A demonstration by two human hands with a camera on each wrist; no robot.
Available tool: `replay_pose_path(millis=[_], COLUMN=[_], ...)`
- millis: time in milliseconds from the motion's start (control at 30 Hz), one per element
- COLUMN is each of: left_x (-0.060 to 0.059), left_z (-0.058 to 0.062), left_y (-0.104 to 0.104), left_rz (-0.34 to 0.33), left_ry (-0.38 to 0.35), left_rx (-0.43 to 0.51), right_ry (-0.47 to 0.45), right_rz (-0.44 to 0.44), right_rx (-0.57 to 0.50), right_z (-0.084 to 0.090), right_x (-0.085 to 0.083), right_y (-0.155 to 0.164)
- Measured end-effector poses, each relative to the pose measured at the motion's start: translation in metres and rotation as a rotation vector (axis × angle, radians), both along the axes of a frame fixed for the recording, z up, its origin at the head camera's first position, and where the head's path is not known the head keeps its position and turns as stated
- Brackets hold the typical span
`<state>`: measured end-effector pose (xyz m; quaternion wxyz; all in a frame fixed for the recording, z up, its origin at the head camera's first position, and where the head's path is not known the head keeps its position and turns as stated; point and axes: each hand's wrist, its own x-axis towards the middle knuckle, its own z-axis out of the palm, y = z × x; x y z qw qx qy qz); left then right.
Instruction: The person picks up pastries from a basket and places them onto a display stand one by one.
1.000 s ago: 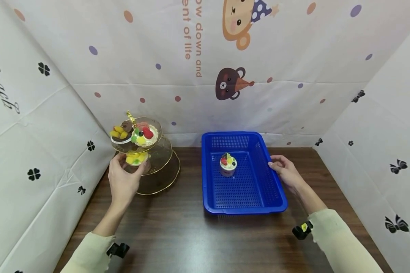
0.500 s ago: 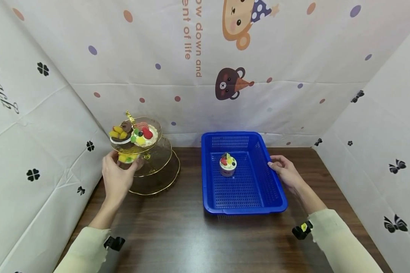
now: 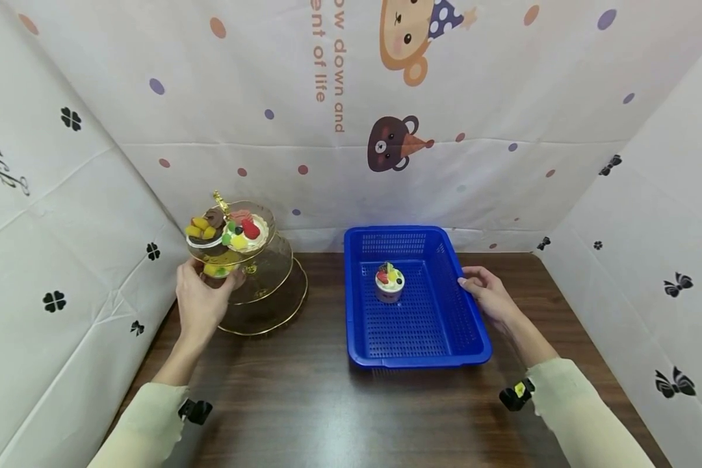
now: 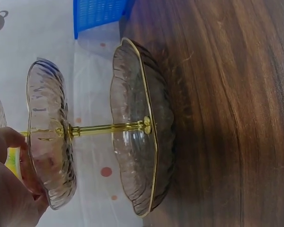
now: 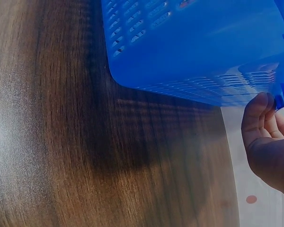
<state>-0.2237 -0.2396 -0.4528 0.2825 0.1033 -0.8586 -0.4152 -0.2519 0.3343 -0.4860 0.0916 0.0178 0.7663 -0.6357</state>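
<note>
Dark wooden bench (image 3: 304, 403): blue basket (image 3: 470, 325) holds one cupcake (image 3: 389, 282), right hand (image 3: 487, 294) clasping its rim. Left hand (image 3: 201, 304) grips a half-hidden yellow dessert (image 3: 216, 268) on the tiered stand (image 3: 269, 305).

Left hand (image 3: 201, 300) curled, right hand (image 3: 487, 294) resting.

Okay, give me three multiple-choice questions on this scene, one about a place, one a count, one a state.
1. Where is the lone cupcake?
A. in the blue basket
B. on the table
C. on the stand's bottom tier

2. How many tiers has the glass stand?
A. two
B. three
C. four

3. What is the right hand doing?
A. hanging free
B. lifting the cupcake
C. holding the basket's rim

A, it sits on the basket's mesh floor; B, three gold-rimmed plates are stacked on one post; C, its fingers curl at the rim.
</note>
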Motion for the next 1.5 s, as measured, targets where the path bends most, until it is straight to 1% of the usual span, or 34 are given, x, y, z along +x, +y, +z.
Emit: replay_pose_path(millis=[100,233,500,633,767,867,1000,1100,1233,1333,1500], left_x=[0.001,0.002,0.005,0.009,0.016,0.024,0.031,0.035,0.043,0.048,0.058], left_z=[0.0,0.001,0.003,0.006,0.013,0.02,0.031,0.037,0.041,0.044,0.05], left_y=[-0.001,-0.001,0.0,0.0,0.0,0.003,0.009,0.013,0.016,0.019,0.024], left_rz=[0.01,0.002,-0.02,-0.021,-0.025,-0.041,-0.059,-0.066,-0.071,-0.082,-0.125], left_ry=[-0.008,-0.026,-0.031,-0.044,-0.068,-0.087,-0.083,-0.073,-0.082,-0.093,-0.094], left_rx=[-0.022,-0.036,-0.046,-0.04,-0.024,-0.024,-0.037,-0.044,-0.04,-0.016,0.025], right_ry=[-0.005,-0.011,-0.015,-0.012,-0.008,-0.009,-0.019,-0.019,-0.008,-0.005,-0.014], right_rz=[0.001,0.0,0.004,0.007,0.008,0.005,0.0,-0.002,-0.002,-0.004,-0.013], right_rx=[-0.003,-0.01,-0.019,-0.013,-0.013,-0.023,-0.033,-0.032,-0.027,-0.025,-0.025], right_z=[0.001,0.003,0.005,0.005,0.003,0.002,0.002,0.002,0.0,0.0,0.0], right_x=[0.001,0.001,0.001,0.0,-0.001,-0.001,0.0,0.0,0.0,0.0,0.0], right_y=[0.001,0.001,0.001,0.001,0.001,0.0,0.0,0.0,-0.002,-0.003,-0.003])
